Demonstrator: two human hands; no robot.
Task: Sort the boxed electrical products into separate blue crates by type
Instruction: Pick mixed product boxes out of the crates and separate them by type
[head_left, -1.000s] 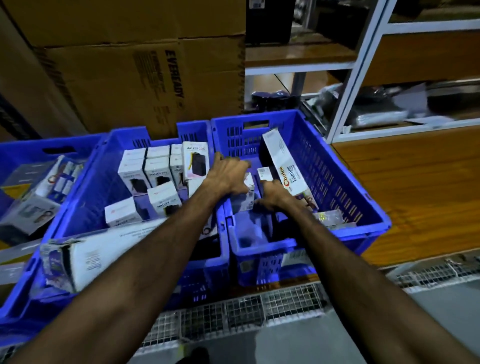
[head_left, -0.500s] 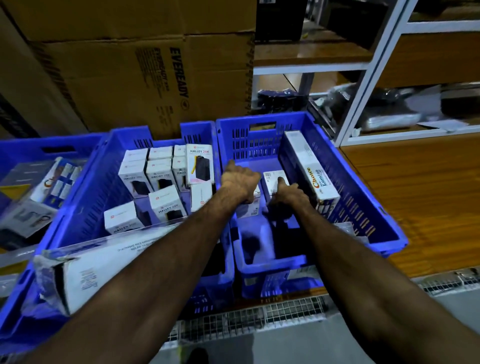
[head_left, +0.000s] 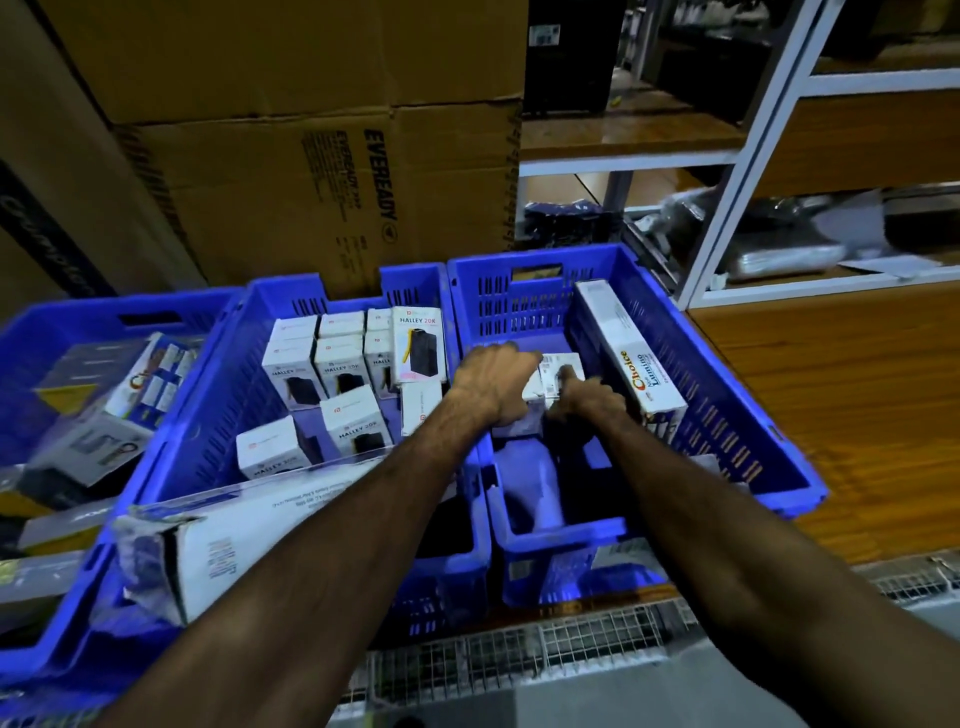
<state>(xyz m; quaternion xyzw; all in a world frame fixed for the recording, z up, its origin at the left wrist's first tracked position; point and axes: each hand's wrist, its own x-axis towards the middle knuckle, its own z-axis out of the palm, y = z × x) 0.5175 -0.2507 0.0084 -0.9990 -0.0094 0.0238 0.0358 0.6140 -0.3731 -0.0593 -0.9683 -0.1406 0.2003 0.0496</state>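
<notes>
Both hands on a small box (head_left: 558, 370) in the right crate (head_left: 727, 384)

Left hand (head_left: 496, 382) and right hand (head_left: 587, 400) grip it together, probably seating it beside the long Choice box (head_left: 631, 353).

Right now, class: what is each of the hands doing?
Left hand: grips a small white box.
Right hand: grips the same box.
</notes>
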